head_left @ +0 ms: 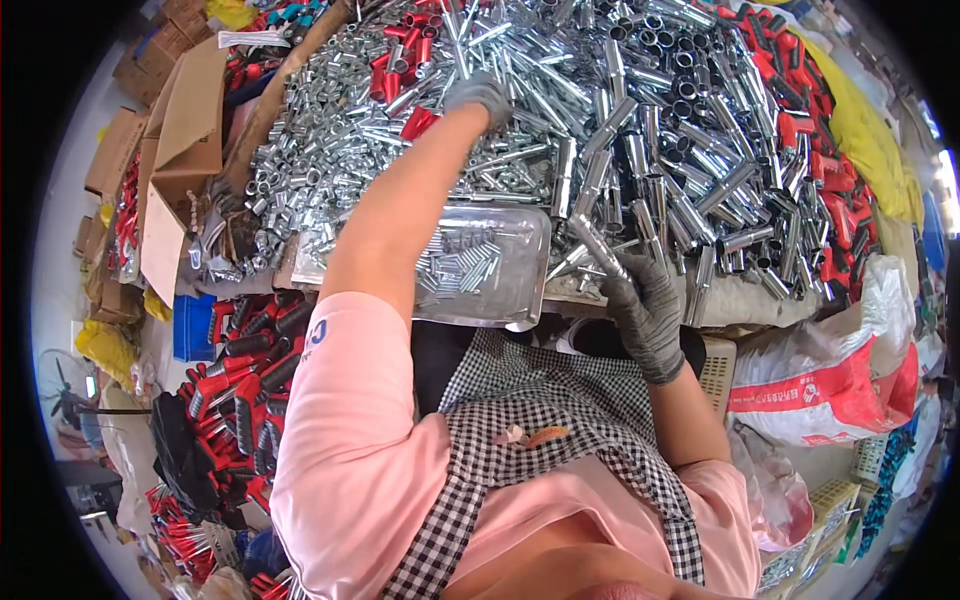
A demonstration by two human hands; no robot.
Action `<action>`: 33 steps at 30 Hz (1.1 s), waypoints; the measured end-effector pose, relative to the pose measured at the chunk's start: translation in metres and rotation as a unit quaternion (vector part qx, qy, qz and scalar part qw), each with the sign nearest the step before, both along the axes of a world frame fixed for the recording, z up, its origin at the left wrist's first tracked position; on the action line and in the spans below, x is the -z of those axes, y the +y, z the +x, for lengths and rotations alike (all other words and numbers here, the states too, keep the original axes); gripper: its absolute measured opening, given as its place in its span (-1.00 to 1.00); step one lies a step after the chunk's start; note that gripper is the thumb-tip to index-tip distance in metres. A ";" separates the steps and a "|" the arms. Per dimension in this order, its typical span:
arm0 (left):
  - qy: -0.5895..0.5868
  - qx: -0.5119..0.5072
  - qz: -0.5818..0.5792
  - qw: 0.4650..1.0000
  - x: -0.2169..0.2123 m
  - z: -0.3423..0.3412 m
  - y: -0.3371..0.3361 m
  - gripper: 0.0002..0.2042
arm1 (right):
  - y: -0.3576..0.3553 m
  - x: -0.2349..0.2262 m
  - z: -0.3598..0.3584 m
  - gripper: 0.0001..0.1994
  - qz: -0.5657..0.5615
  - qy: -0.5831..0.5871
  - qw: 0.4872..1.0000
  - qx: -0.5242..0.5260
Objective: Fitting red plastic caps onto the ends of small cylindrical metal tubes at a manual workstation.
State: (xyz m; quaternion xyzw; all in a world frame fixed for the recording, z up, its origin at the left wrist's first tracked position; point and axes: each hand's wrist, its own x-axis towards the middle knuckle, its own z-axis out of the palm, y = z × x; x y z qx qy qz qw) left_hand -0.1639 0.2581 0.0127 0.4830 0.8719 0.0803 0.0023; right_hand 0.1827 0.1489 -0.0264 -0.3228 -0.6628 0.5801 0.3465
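My left hand (480,100), in a grey glove, reaches far into a heap of chrome tool parts (540,85). Its fingers point down among long shiny bars and are mostly hidden, so what they grip does not show. Closer to my body, my right hand (645,315), also gloved, is closed around a slim, segmented chrome rod (600,247) that slants up to the left. Below my left forearm sits a clear plastic tray (535,260) with small silver pins (470,265) inside. Red tube-shaped pieces (405,55) lie just beyond my left hand.
Long chrome sockets (690,200) pile up at the right, edged by red-and-black handles (845,215). Small sockets (290,170) cover the left side. An open cardboard box (190,130) stands at left, above more red-and-black handles (245,390). A white-and-red sack (830,380) sits at right.
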 end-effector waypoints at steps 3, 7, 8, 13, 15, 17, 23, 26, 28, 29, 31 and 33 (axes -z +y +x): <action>-0.136 0.030 0.111 0.984 -0.006 -0.032 -0.029 -0.53 | -0.004 -0.005 0.000 -0.65 0.145 -0.014 0.989 -0.022; -0.464 0.075 0.294 0.832 -0.041 0.010 -0.118 -0.62 | -0.010 -0.011 0.007 -0.65 0.067 -0.048 0.995 -0.053; -0.510 0.078 0.286 0.807 -0.042 0.021 -0.138 -0.62 | -0.010 -0.010 0.007 -0.65 0.062 -0.050 0.996 -0.051; -0.523 0.126 0.280 0.795 0.001 0.057 -0.237 -0.65 | -0.023 -0.004 0.000 -0.68 0.072 -0.044 0.994 -0.073; -0.707 -0.004 0.302 0.639 -0.002 0.075 -0.252 -0.67 | -0.028 -0.010 -0.001 -0.67 0.088 -0.075 0.989 -0.089; -0.726 0.006 0.287 0.625 0.002 0.086 -0.267 -0.72 | -0.034 -0.019 -0.002 -0.68 0.098 -0.093 0.984 -0.120; -0.667 0.126 0.230 0.698 0.013 0.115 -0.289 -0.73 | -0.042 0.006 -0.002 -0.63 0.073 -0.072 0.978 -0.181; -0.665 0.165 0.104 0.721 0.012 0.104 -0.293 -0.67 | -0.058 0.012 -0.009 -0.51 0.090 -0.075 0.974 -0.195; -0.564 0.208 0.159 0.783 0.018 0.110 -0.291 -0.69 | -0.071 0.008 -0.022 -0.48 0.104 -0.148 0.969 -0.167; -0.453 0.246 0.209 0.831 0.018 0.115 -0.290 -0.71 | -0.074 0.006 -0.026 -0.46 0.115 -0.220 0.959 -0.136; -0.684 0.021 0.177 0.707 0.015 0.121 -0.297 -0.59 | -0.071 0.020 -0.027 -0.43 0.077 -0.181 0.969 -0.150; -0.675 0.037 0.198 0.709 0.021 0.118 -0.298 -0.52 | -0.067 0.016 -0.025 -0.43 0.052 -0.173 0.967 -0.181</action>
